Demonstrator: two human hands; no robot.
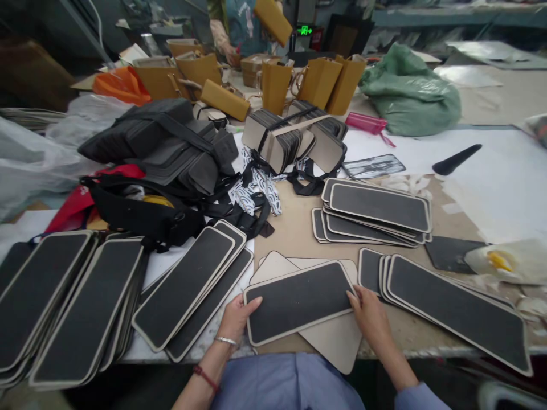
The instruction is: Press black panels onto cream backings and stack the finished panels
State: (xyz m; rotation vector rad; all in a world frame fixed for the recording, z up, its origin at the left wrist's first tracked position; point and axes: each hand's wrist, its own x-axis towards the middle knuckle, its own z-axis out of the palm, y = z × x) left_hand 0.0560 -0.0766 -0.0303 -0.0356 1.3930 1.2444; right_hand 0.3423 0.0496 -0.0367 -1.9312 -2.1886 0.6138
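Note:
A long black panel with a beige border (299, 299) lies at the table's near edge on top of plain beige boards (333, 341). My left hand (237, 319) grips its left end, fingers curled over the edge. My right hand (371, 316) grips its right end the same way. Similar black panels lie in stacks all round: one just left (188, 287), a big pile at the far left (64, 302), one to the right (453, 307), another behind (376, 210).
A heap of black bags and straps (162, 159) sits at the back left, a bundled stack of panels (290, 139) behind centre. Mustard paper bags (273, 85) and a green sack (410, 94) stand further back, where another person (239, 28) works. A black tool (455, 159) lies on white sheet.

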